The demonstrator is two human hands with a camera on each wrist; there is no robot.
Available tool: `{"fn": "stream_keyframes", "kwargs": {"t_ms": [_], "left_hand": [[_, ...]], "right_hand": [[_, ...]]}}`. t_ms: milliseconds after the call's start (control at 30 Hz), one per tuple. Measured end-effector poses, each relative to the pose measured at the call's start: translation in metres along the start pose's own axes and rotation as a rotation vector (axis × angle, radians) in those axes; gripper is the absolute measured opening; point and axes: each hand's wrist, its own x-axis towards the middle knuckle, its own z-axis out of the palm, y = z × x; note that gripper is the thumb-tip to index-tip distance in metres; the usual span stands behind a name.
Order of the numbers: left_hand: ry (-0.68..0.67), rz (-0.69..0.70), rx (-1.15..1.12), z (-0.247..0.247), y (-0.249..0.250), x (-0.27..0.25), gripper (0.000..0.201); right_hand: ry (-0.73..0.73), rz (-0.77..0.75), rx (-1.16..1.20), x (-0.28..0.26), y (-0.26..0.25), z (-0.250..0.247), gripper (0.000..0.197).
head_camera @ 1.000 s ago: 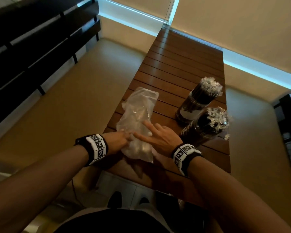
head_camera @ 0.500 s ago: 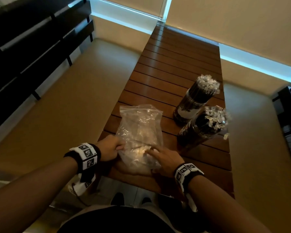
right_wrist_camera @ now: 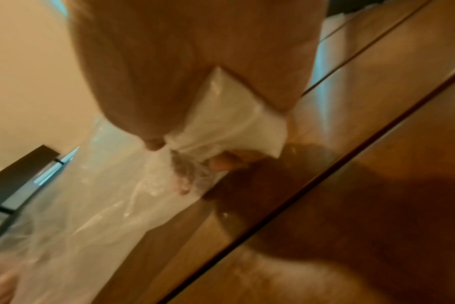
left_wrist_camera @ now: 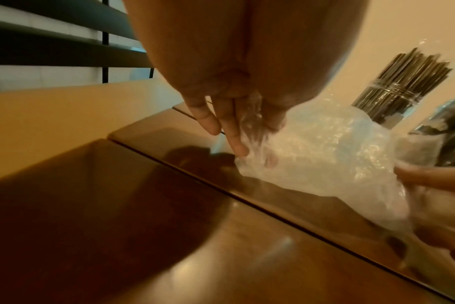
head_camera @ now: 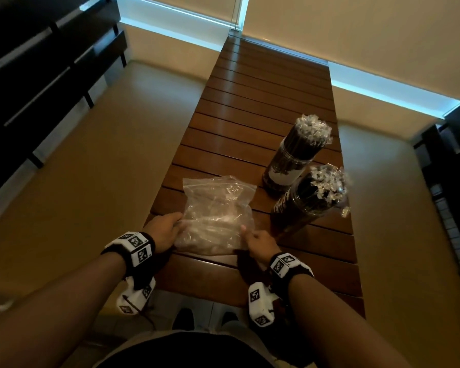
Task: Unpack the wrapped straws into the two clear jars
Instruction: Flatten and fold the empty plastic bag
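Both grips pinch the plastic bag (head_camera: 218, 216): your left hand (head_camera: 162, 229) and right hand (head_camera: 258, 241) hold its near corners. Keep it flat on the counter (head_camera: 250, 123), fold it gently, and avoid the full jars (head_camera: 303, 203) just right.

The right hand (head_camera: 258, 241), which lay flat with straight fingers on the plastic bag (head_camera: 218, 211), now pinches its near corner; the bag, earlier bunched upright, has spread flatter on the worktop (head_camera: 250, 123).

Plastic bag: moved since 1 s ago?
Yes. The plastic bag has slid toward the person. In the head view its far edge was level with the top of the far jar; now it is level with that jar's base.
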Motion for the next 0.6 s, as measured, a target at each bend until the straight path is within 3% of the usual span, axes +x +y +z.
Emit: {"fn": "stream_keyframes", "kwargs": {"t_ms": [67, 167, 267, 367, 467, 533, 600], "left_hand": [[0.022, -0.067, 0.042, 0.004, 0.005, 0.006, 0.026], [0.002, -0.124, 0.264, 0.011, 0.013, 0.011, 0.015], [0.108, -0.100, 0.460, 0.019, 0.017, 0.011, 0.039], [0.255, 0.228, 0.701, 0.022, 0.024, 0.006, 0.041], [0.094, 0.624, 0.854, 0.028, 0.016, 0.004, 0.039], [-0.036, 0.669, 0.794, 0.029, 0.006, -0.001, 0.046], [-0.091, 0.613, 0.743, 0.029, -0.004, -0.007, 0.063]], "right_hand": [[0.074, 0.054, -0.177, 0.004, 0.001, 0.004, 0.053], [0.123, 0.140, -0.334, 0.004, -0.008, 0.013, 0.043], [0.177, 0.223, -0.379, 0.001, -0.014, 0.021, 0.032], [0.234, 0.247, -0.393, -0.002, -0.014, 0.026, 0.032], [0.255, 0.258, -0.379, -0.006, -0.014, 0.024, 0.032], [0.247, 0.263, -0.353, -0.007, -0.014, 0.021, 0.034], [0.264, 0.264, -0.314, -0.007, -0.013, 0.021, 0.035]]}}
